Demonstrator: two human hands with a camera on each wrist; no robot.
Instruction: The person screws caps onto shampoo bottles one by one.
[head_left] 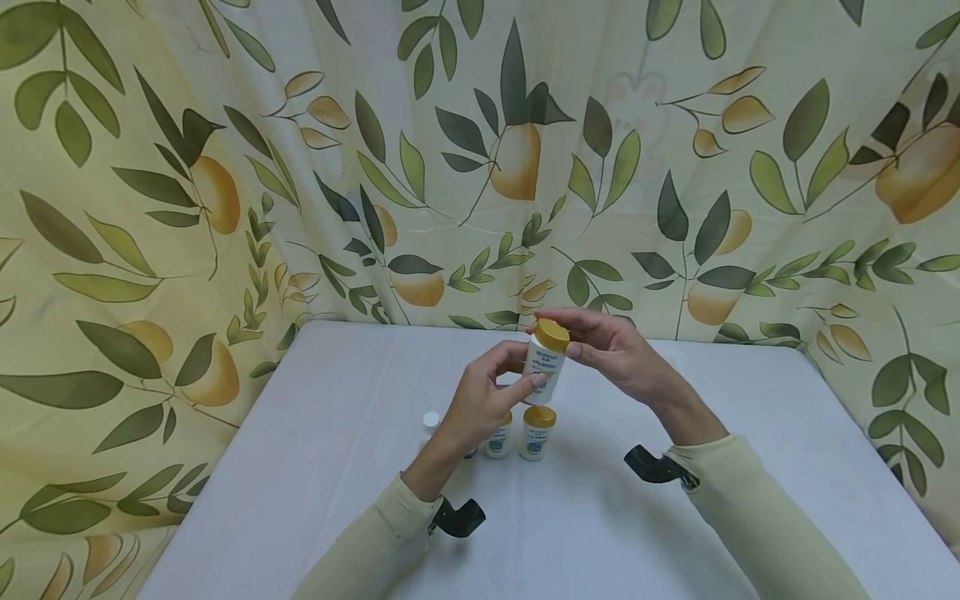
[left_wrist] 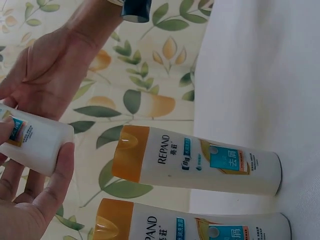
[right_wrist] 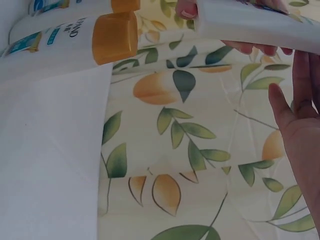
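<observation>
In the head view my left hand [head_left: 480, 392] grips a white shampoo bottle [head_left: 543, 371] with a gold cap, raised above the table, thumb across the label side. My right hand [head_left: 622, 354] reaches in from the right, its thumb and fingers on either side of the cap. The left wrist view shows the bottle's base [left_wrist: 47, 150] against the left fingers, the cap out of frame. In the right wrist view the right hand [right_wrist: 307, 120] lies beside the held bottle [right_wrist: 250, 22].
Two gold-capped shampoo bottles [head_left: 535, 435] [head_left: 497, 442] stand upright below the held one. A small white-capped bottle [head_left: 430, 422] stands left of them, partly behind the left wrist. The white table [head_left: 360, 400] backs onto a patterned curtain [head_left: 420, 217].
</observation>
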